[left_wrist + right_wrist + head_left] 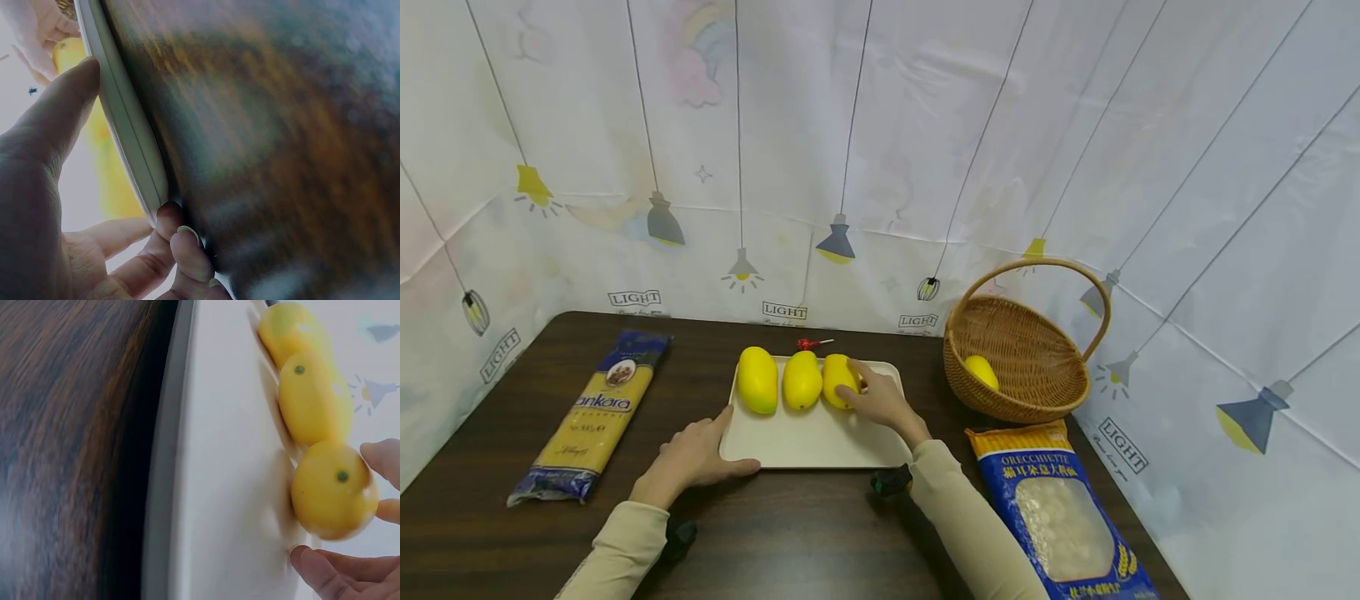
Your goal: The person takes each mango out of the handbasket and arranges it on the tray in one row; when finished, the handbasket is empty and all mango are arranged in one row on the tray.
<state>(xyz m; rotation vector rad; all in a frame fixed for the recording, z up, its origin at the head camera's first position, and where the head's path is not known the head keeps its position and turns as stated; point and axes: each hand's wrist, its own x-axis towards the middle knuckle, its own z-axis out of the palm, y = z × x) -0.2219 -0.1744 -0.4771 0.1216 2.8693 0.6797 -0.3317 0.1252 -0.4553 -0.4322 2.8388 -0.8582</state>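
Observation:
A cream rectangular tray [820, 442] on the dark table bears a row of yellow mangoes: a left one [757, 381], a middle one [802, 381] and a right one [837, 380]. My left hand [694, 452] grips the tray's near left corner, thumb along the front edge and fingers at the left side. Around the right mango my right hand [880, 402] is loosely spread. In the right wrist view, a fingertip meets this mango [334, 490] at its edge, while the thumb [306, 559] shows a small gap from it.
A wicker basket [1015, 350] with a raised handle stands at the right, a yellow fruit [981, 372] inside. In front of it lies a blue orecchiette bag [1063, 517]. A spaghetti pack [595, 412] lies at the left. Behind the tray is a red lollipop [806, 343].

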